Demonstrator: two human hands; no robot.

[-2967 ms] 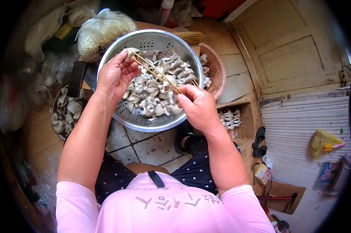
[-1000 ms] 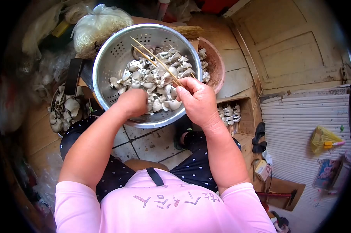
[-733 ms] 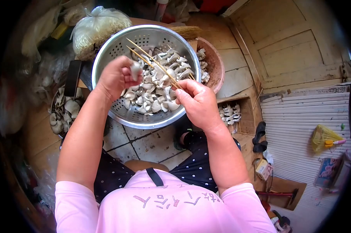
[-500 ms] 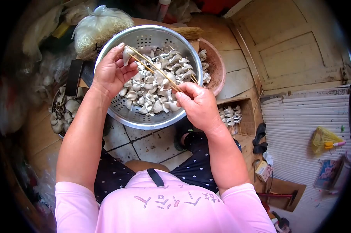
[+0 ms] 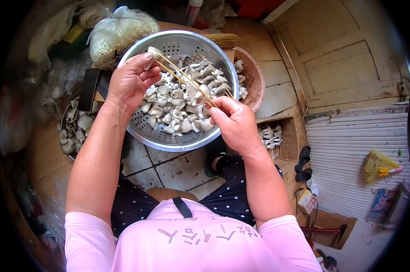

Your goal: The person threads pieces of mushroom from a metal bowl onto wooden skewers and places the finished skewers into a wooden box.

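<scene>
Over the left side of a metal colander (image 5: 168,146), my left hand (image 5: 133,81) pinches a pale mushroom piece (image 5: 154,52) between thumb and fingers. My right hand (image 5: 236,121), at the colander's right rim, grips the lower ends of two thin wooden skewers (image 5: 191,83). The skewers spread apart slightly toward the upper left, and their far tips are at the mushroom piece in my left hand. Many grey-white mushroom pieces (image 5: 173,102) lie in the colander beneath both hands.
A pink basin (image 5: 255,86) with more mushrooms stands right of the colander. Skewered mushrooms (image 5: 270,136) lie in a box (image 5: 287,136) below it. At the upper left is a filled plastic bag (image 5: 119,36); mushrooms (image 5: 76,129) sit in a container at the left.
The mushroom piece in my left hand has turned and risen slightly against the skewer tips. My right hand has shifted a little right and down with the skewers.
</scene>
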